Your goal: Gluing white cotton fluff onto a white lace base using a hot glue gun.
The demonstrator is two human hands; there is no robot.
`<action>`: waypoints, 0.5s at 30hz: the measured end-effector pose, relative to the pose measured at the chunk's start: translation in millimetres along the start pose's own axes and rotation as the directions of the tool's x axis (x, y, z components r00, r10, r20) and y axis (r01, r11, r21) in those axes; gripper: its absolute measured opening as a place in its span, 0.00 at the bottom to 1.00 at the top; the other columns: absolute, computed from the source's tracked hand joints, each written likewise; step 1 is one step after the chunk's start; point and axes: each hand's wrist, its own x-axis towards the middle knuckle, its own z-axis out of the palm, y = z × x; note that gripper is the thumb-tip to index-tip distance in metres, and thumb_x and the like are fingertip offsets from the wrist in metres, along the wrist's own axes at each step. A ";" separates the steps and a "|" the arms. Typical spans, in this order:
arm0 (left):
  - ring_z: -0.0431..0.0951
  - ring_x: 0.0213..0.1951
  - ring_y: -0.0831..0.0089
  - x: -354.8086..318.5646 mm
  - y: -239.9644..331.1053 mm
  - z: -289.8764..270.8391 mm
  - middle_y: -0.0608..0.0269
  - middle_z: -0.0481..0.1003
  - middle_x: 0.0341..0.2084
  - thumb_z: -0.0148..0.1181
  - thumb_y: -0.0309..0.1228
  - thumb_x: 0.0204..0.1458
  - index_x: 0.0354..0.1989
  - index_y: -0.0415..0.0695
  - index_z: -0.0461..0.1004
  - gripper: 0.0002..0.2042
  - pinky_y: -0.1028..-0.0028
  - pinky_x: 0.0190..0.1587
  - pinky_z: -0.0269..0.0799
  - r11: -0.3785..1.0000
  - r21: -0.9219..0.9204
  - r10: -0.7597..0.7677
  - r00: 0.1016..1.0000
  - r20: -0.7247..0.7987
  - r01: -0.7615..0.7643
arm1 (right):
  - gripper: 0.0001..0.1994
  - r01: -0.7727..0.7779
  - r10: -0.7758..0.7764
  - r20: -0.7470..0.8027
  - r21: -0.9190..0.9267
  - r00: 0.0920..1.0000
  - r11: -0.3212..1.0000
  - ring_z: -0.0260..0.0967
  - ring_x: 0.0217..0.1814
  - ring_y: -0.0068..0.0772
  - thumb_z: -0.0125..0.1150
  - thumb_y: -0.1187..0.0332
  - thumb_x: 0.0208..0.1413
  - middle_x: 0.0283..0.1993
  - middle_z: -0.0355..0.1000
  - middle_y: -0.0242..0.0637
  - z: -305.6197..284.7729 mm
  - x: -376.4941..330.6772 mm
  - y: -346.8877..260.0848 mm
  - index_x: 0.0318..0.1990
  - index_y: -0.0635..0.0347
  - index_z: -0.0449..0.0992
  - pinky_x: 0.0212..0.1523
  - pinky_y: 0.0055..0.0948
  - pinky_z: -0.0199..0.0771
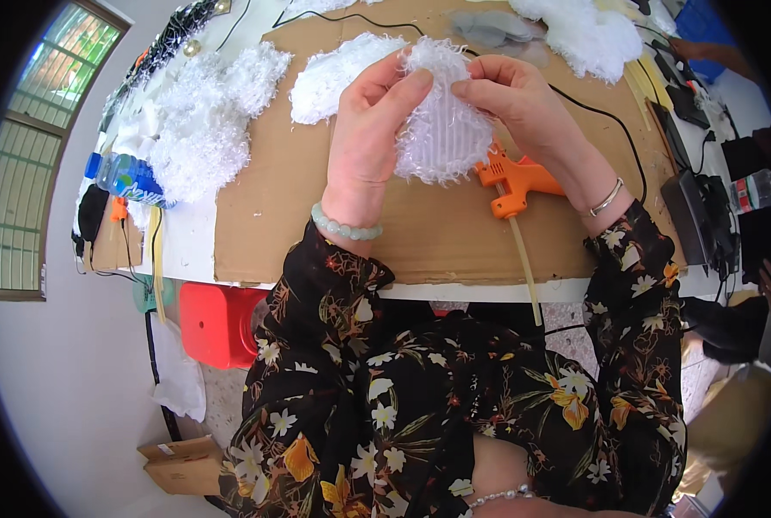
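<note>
Between both hands hangs a white fluffy-edged piece (446,138) with a ribbed, paler middle, held up over the cardboard. My left hand (377,112) pinches its upper left edge between thumb and fingers. On the other side, my right hand (519,99) is closed on its upper right edge. An orange glue gun (524,180) lies on the cardboard just below my right hand, a pale glue stick (524,268) sticking out past the table's front edge. Another white fluffy piece (321,82) rests behind my left hand, partly hidden by it.
Flattened cardboard (290,216) covers the table's middle. To the left are a heap of white fluffy pieces (204,129) and a bottle (126,177) lying down. Sheer grey material (498,30) and more white fluff (588,39) lie at the back. A black cable (610,112) curves around the right side.
</note>
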 end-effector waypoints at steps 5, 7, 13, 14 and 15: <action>0.71 0.34 0.85 -2.0 -1.2 -3.0 0.68 0.76 0.34 0.60 0.34 0.56 0.45 0.35 0.75 0.15 0.82 0.35 0.66 0.999 -0.025 0.025 0.998 -0.055 -0.027 | 0.08 -0.028 0.035 -0.047 0.133 0.998 0.991 0.63 0.32 0.12 0.63 0.69 0.52 0.32 0.70 0.22 2.8 -1.7 -4.2 0.37 0.61 0.75 0.36 0.16 0.62; 0.71 0.33 0.85 2.5 -6.8 -13.8 0.68 0.76 0.33 0.59 0.34 0.56 0.44 0.35 0.75 0.14 0.83 0.34 0.65 0.998 -0.066 -0.012 0.997 -0.070 0.007 | 0.07 -0.019 0.024 -0.037 0.122 0.999 0.992 0.63 0.32 0.12 0.63 0.69 0.52 0.32 0.70 0.23 3.0 -0.9 -1.5 0.37 0.61 0.75 0.35 0.16 0.62; 0.69 0.27 0.85 3.9 -7.8 -10.2 0.71 0.75 0.28 0.59 0.35 0.57 0.42 0.37 0.77 0.13 0.83 0.29 0.63 0.999 0.048 0.003 0.991 -0.137 0.004 | 0.08 -0.043 0.043 -0.005 -0.054 0.999 0.998 0.64 0.32 0.13 0.64 0.68 0.51 0.32 0.70 0.24 -1.3 -2.3 0.7 0.36 0.62 0.75 0.36 0.17 0.63; 0.68 0.26 0.85 2.4 -6.0 -12.7 0.71 0.74 0.27 0.59 0.36 0.57 0.42 0.38 0.77 0.13 0.83 0.28 0.63 0.979 0.198 0.063 0.993 -0.097 -0.043 | 0.09 -0.061 0.061 0.001 -0.070 0.998 0.996 0.64 0.33 0.14 0.64 0.68 0.51 0.32 0.70 0.25 2.4 -1.0 -0.1 0.37 0.63 0.75 0.37 0.18 0.64; 0.68 0.26 0.85 0.8 -4.2 -13.8 0.71 0.74 0.27 0.59 0.36 0.57 0.42 0.38 0.77 0.13 0.83 0.28 0.63 0.977 0.208 0.070 0.992 -0.109 -0.046 | 0.09 -0.057 0.059 0.016 -0.063 0.998 0.996 0.64 0.33 0.14 0.64 0.68 0.51 0.32 0.70 0.25 4.6 0.5 -0.2 0.37 0.63 0.75 0.37 0.18 0.64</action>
